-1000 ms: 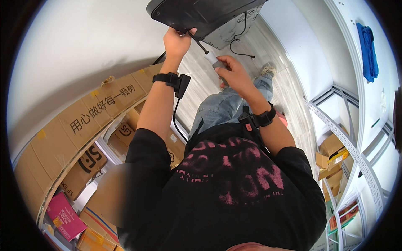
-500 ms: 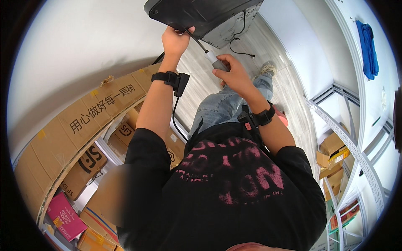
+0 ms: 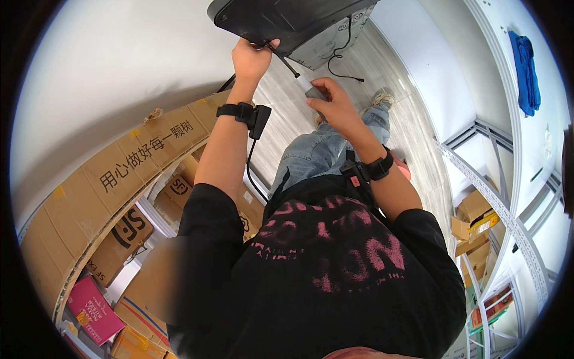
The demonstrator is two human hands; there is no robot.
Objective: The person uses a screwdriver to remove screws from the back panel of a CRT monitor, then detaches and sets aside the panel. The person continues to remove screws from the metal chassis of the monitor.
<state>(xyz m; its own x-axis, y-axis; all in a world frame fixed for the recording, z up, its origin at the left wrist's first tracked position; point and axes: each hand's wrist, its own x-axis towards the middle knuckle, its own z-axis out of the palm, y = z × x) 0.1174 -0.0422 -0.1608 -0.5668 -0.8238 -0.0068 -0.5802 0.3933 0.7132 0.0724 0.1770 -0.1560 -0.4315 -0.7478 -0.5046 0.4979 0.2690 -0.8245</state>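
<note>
A screwdriver with a grey-and-white handle [image 3: 315,92] slants down from a black moulded panel [image 3: 284,24] at the top of the head view. My right hand [image 3: 338,107] is closed round the handle's lower end, thumb and fingers on opposite sides. The long dark shaft [image 3: 284,61] runs up and left to the panel's near edge. There my left hand [image 3: 252,58] is closed by the shaft's upper end, thumb beside it. What its fingertips pinch is hidden, and so is the screwdriver's tip.
Below the panel stands a perforated metal case [image 3: 323,45] with a loose black cable [image 3: 336,55] on the floor. Cardboard boxes [image 3: 122,233] fill a shelf at the left. Metal shelving [image 3: 487,179] stands at the right, with a blue cloth [image 3: 525,72] above.
The screwdriver handle has shifted slightly down and right, and the fingers of my right hand have moved a little on it. My left hand stays almost where it was.
</note>
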